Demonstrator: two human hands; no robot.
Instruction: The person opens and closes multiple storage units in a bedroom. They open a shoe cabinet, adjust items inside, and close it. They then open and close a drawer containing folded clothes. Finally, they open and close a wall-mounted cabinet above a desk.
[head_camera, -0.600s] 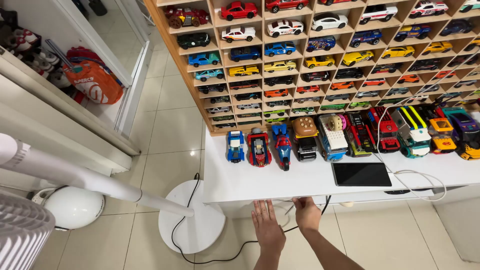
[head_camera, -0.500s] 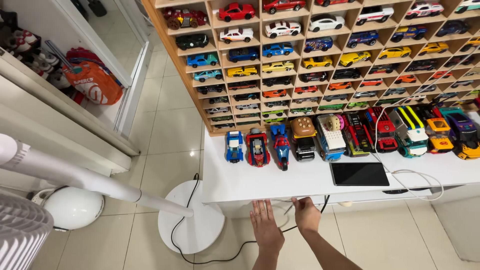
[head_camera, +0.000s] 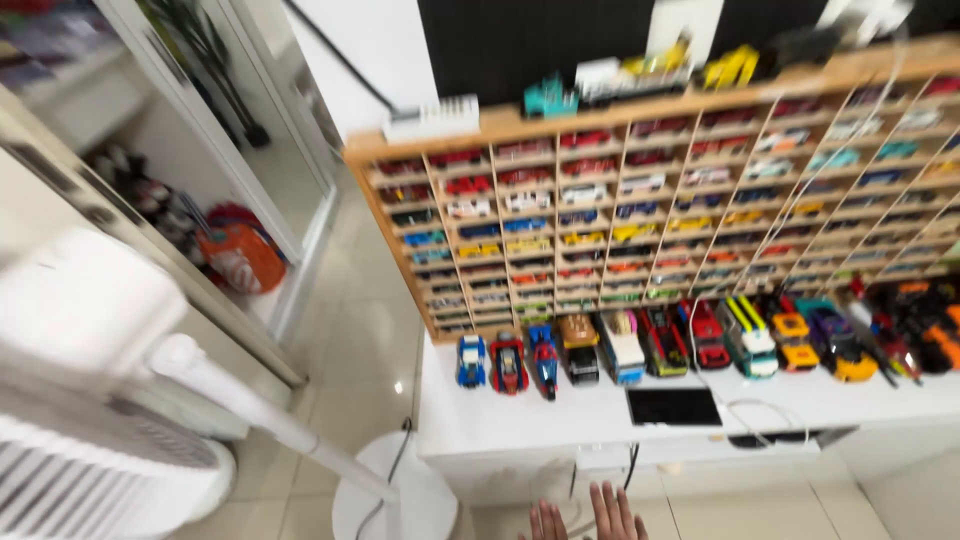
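In the head view the picture is a little blurred, and only the fingers of both hands show at the bottom edge. The left hand (head_camera: 545, 524) and the right hand (head_camera: 615, 511) are side by side, with fingers stretched out and spread. Both are released and hold nothing. They are just below the near edge of the white table (head_camera: 500, 425), over the tiled floor (head_camera: 350, 330), and I cannot tell if they touch the table.

A black cable (head_camera: 631, 464) hangs down from the table edge, just beyond the right hand. On the table, a little to the right, a dark tablet (head_camera: 673, 406) lies flat, with a white cable (head_camera: 755, 415) looping beside it. Behind it a row of bigger toy cars (head_camera: 620, 348) stands along the far side, and a wooden shelf (head_camera: 650, 220) full of small cars rises behind them.

To the left a white fan (head_camera: 90, 470) is very near the camera. Its pole (head_camera: 250, 412) leans down to a round base (head_camera: 400, 495) on the floor, close to the left hand. An orange bag (head_camera: 240, 260) sits far left by the cupboard.

I judge that the hands are in a reaching step under the front of the table, with no grip made. Anything further there calls for care, because the cable is near the fingers and the underside of the table is hidden
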